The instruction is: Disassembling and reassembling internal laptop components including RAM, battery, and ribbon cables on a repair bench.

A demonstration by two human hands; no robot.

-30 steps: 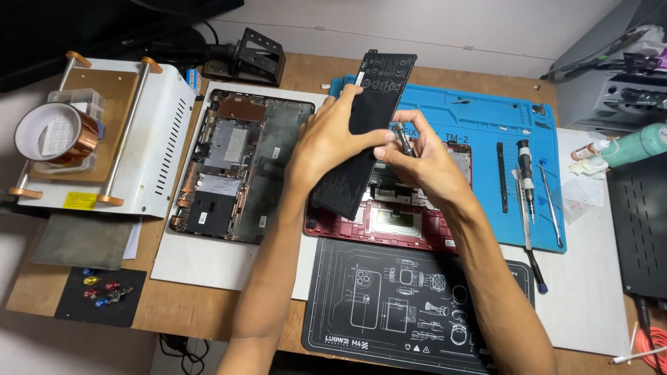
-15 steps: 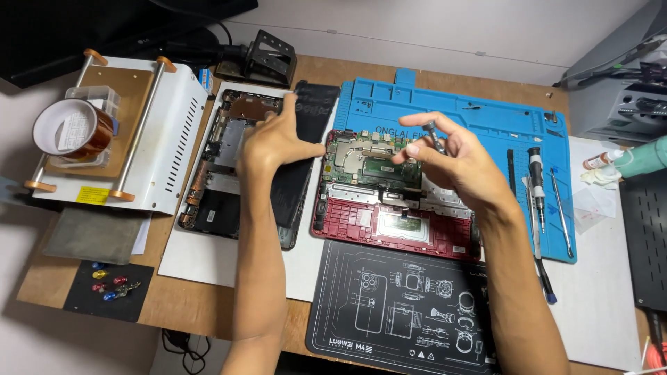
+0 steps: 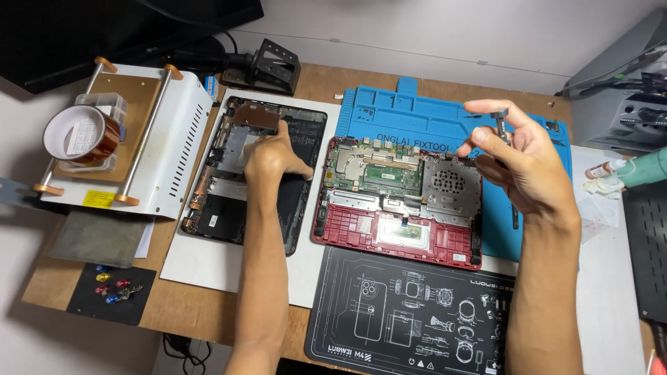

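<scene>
From the head camera, the left hand [image 3: 272, 156] lies flat, fingers released and spread, pressing on a black panel [image 3: 295, 184] that rests over the right part of an opened black laptop shell [image 3: 222, 173]. That shell holds a copper-coloured plate, grey shielding and dark boards. The right hand [image 3: 528, 163] is raised over the blue mat [image 3: 417, 118], its fingers [image 3: 486, 139] pinching a small metal screwdriver [image 3: 501, 125] held upright. Between the hands lies a red laptop base [image 3: 396, 208], open side up, holding a green circuit board, a silver perforated plate and a red keyboard backing.

The wooden surface [image 3: 174, 305] also carries a white sheet under the black shell, a black printed mat [image 3: 410, 319] at the near edge, a white heating machine [image 3: 132, 132] at the left with a roll of amber tape [image 3: 75, 135] on top, and a small black pad with coloured bits [image 3: 114, 292]. A grey wall runs behind, with a dark monitor at upper left and grey equipment at the right.
</scene>
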